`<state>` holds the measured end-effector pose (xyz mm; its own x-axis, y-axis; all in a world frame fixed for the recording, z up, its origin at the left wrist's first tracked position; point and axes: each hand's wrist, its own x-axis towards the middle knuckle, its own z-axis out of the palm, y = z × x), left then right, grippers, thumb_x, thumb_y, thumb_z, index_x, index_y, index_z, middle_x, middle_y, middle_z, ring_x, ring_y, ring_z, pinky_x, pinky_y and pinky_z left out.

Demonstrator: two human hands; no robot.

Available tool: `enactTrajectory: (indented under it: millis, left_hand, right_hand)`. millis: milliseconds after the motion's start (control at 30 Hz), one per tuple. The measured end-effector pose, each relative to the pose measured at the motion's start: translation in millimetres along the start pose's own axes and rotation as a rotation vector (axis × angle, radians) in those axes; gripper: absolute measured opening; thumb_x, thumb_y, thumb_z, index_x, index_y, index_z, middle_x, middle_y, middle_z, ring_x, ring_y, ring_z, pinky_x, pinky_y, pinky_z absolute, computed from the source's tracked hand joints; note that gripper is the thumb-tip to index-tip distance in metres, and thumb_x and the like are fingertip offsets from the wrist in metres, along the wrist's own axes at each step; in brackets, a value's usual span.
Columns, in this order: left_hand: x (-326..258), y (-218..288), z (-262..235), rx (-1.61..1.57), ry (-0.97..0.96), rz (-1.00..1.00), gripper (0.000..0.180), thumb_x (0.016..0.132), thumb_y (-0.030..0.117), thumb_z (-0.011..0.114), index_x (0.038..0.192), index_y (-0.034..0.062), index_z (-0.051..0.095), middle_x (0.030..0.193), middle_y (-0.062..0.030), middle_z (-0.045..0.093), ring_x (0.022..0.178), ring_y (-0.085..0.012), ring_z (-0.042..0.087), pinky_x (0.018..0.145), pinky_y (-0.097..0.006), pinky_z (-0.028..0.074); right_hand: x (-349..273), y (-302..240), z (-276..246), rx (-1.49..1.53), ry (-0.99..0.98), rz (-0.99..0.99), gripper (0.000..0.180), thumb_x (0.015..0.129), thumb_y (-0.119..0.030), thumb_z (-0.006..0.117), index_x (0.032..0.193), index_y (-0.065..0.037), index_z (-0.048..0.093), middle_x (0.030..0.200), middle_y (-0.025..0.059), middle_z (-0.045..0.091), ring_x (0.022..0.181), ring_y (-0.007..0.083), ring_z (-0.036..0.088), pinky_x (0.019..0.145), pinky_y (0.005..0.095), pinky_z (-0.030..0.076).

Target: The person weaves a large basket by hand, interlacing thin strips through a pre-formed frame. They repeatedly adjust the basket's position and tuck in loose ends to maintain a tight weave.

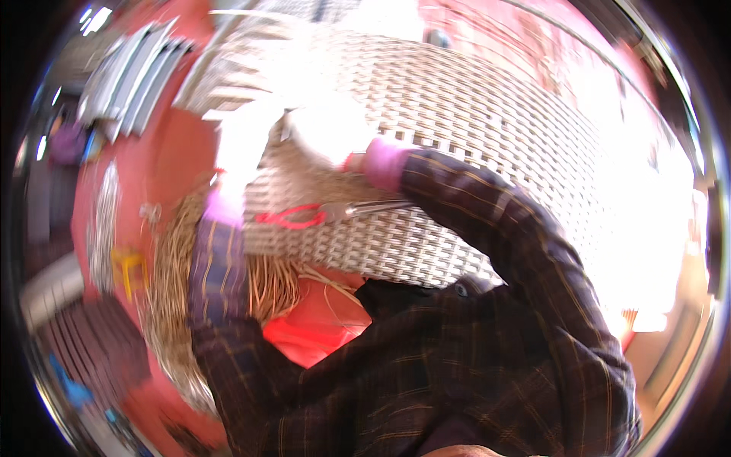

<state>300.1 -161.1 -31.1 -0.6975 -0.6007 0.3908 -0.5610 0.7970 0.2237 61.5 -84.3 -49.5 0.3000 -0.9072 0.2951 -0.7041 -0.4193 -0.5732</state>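
Note:
Both my hands wear white gloves and reach over a large panel of woven flat strips [457, 99]. Glare and motion blur wash out the fingers of my left hand [250, 145] at the panel's left side, where loose strip ends stick out. My right hand [329, 133] is close by on the right, its fingers equally bleached out. Whether either one grips a strip cannot be made out. Just below the hands, pliers with red handles [293, 217] lie on the weave, their metal end toward my right sleeve, partly hidden beneath it.
Loose bundles of tan strips [171, 297] hang or lie at the left. A bright red surface [316, 324] shows near my body. Farther left are a small yellow stool-like frame [131, 270], stacked grey panels [137, 80] and dark slatted pieces [95, 339] on a reddish floor.

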Motion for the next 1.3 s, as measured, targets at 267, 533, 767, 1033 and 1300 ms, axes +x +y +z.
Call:
enactTrajectory:
  millis: [267,533,767,1033,1300]
  left_hand:
    - [6,2,-16,-0.111,-0.063,-0.229,0.038,0.110,0.013,0.056,0.141,-0.0060,0.068,0.135,-0.0196,0.075,0.122,-0.0285,0.072,0.112,-0.041,0.053]
    - [13,-44,-10,-0.331,-0.290,-0.281,0.043,0.117,0.026,0.053,0.134,-0.0115,0.067,0.113,-0.0134,0.077,0.097,-0.0213,0.065,0.089,-0.041,0.053]
    - [2,-24,-11,0.600,-0.110,0.044,0.028,0.113,0.027,0.056,0.118,0.0067,0.076,0.104,-0.0176,0.077,0.093,-0.0370,0.075,0.080,-0.047,0.058]
    - [-30,-30,-5,0.147,0.236,-0.338,0.039,0.105,0.037,0.074,0.101,-0.0017,0.080,0.087,-0.0139,0.081,0.072,-0.0290,0.072,0.070,-0.040,0.057]
    - [-66,-75,29,1.054,-0.258,0.034,0.018,0.104,0.025,0.059,0.092,0.0209,0.071,0.088,-0.0019,0.070,0.075,-0.0220,0.072,0.065,-0.037,0.059]
  right_hand:
    - [46,-11,17,-0.198,0.007,0.032,0.020,0.089,-0.020,0.069,0.096,-0.011,0.084,0.089,0.0112,0.080,0.086,0.0332,0.078,0.079,0.0464,0.061]
    - [53,-13,27,-0.018,0.301,0.192,0.023,0.082,-0.026,0.074,0.090,-0.008,0.085,0.083,0.0187,0.079,0.080,0.0391,0.079,0.074,0.0500,0.062]
    - [-37,-8,-53,0.154,0.197,0.004,0.026,0.083,-0.031,0.076,0.097,-0.009,0.080,0.086,0.0184,0.077,0.084,0.0415,0.077,0.078,0.0518,0.062]
    - [-239,73,-189,-0.284,0.376,0.259,0.043,0.101,-0.024,0.075,0.140,-0.006,0.071,0.121,0.0164,0.076,0.105,0.0289,0.073,0.091,0.0443,0.060]
    - [-281,86,-193,-0.575,0.326,0.257,0.044,0.095,-0.018,0.079,0.138,-0.008,0.072,0.147,0.0101,0.068,0.139,0.0338,0.060,0.120,0.0471,0.044]
